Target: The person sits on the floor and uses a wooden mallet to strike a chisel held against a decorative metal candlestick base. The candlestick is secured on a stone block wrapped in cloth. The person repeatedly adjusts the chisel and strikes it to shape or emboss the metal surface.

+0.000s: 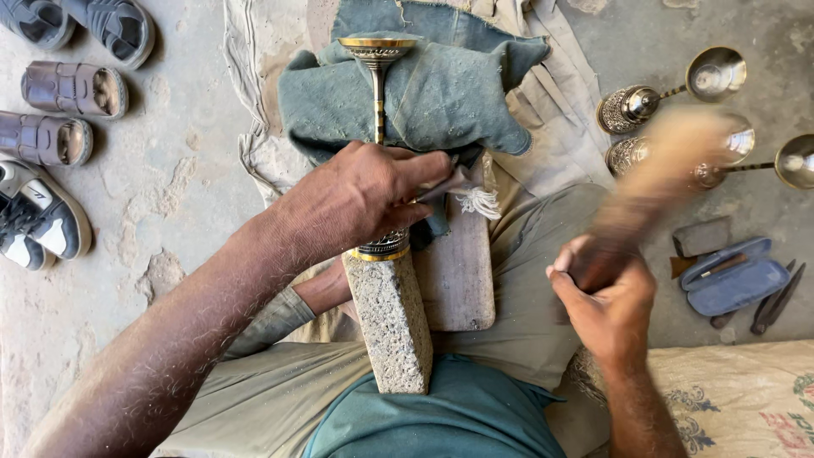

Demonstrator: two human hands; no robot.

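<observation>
— Concrete floor [186, 153], rough and patchy, runs under everything. What have you got in hand?

— My left hand [360, 199] is closed over the lower stem of a brass goblet [377, 102], and pinched between thumb and fingers there is also a thin chisel-like tool [445, 185] with a frayed white end. My right hand [606, 301] is wrapped tight round the handle of a wooden mallet [653, 182]; its head is blurred, so I cannot tell its shape closely.

— Where does the goblet lie?

— It lies on its side, pointing away from me. Its patterned base [383, 246] sits just below my left fingers, touching the top end of a rough stone block [390, 318] that leans back toward my lap. Beyond my knuckles the stem runs up over a bundled grey-green cloth [441, 97] to the wide cup rim at the far end.

— And beside the block?

— Just right of it is a flat wooden board [458, 271], resting on my trousers [526, 280]. The mallet is raised further right, well apart from the goblet.

— Further out?

— Past the mallet, three more brass goblets [670, 93] lie on the floor. Below them, near my right wrist, sit a blue case [736, 284], a small dark block [702, 236] and some dark tools [776, 304]. Under my right forearm is a woven sack [738, 390]. Far to the left of my left arm, several shoes and sandals [51, 136] are lined along the edge.
</observation>
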